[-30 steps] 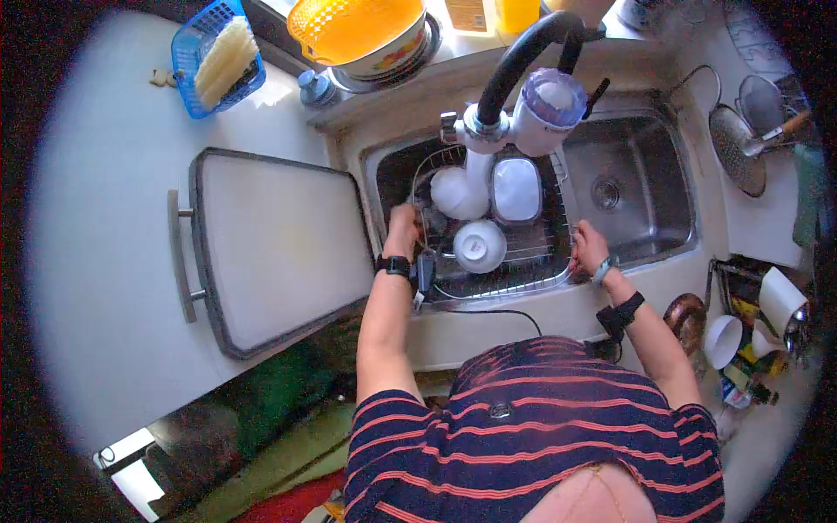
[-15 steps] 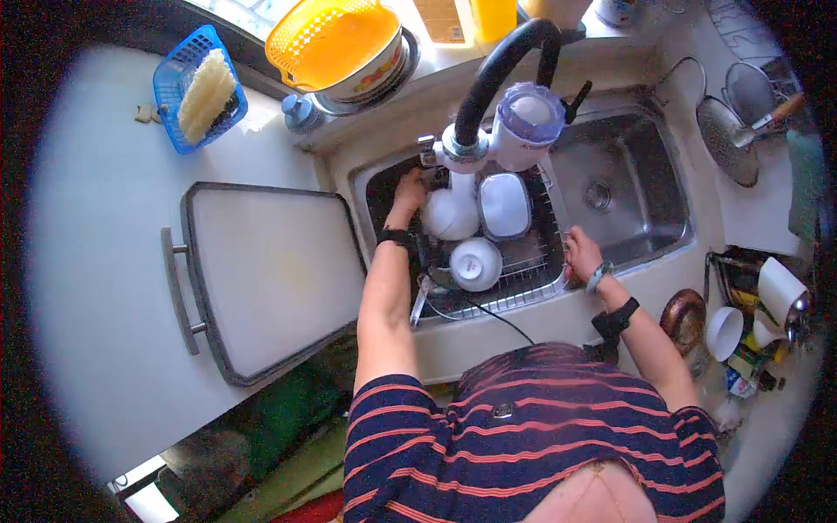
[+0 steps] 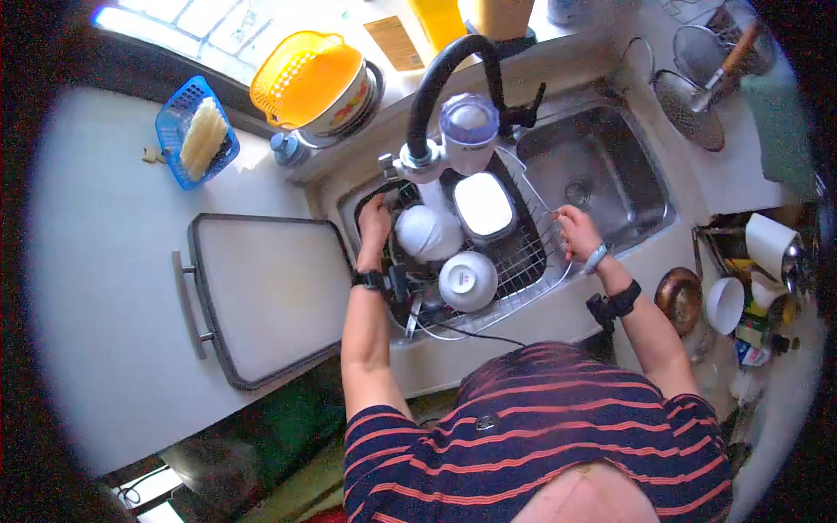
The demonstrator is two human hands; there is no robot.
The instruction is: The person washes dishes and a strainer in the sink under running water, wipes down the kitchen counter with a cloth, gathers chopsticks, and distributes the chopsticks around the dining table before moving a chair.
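A wire dish rack (image 3: 528,266) sits raised at the left sink basin, gripped at its two sides. My left hand (image 3: 375,220) is closed around its left side, with the fingers partly hidden. Around the rack's right rim wire, my right hand (image 3: 578,234) is curled shut. In the rack are a white bowl upside down (image 3: 468,281), more white bowls (image 3: 427,234) leaning together, and a rectangular container with a white face (image 3: 485,204). A knife-like metal piece (image 3: 413,315) stands at the rack's near left corner.
A black-hosed faucet with a clear-topped filter (image 3: 469,131) overhangs the rack. To the right is the second basin (image 3: 602,174). A framed board (image 3: 270,296) and a blue basket (image 3: 196,131) lie on the left counter; pans and strainers (image 3: 689,109) stand at right.
The rack has come up and nearer with its bowls, and its right rim now shows above the divider between the basins. Both hands moved with it; the camera view has also shifted.
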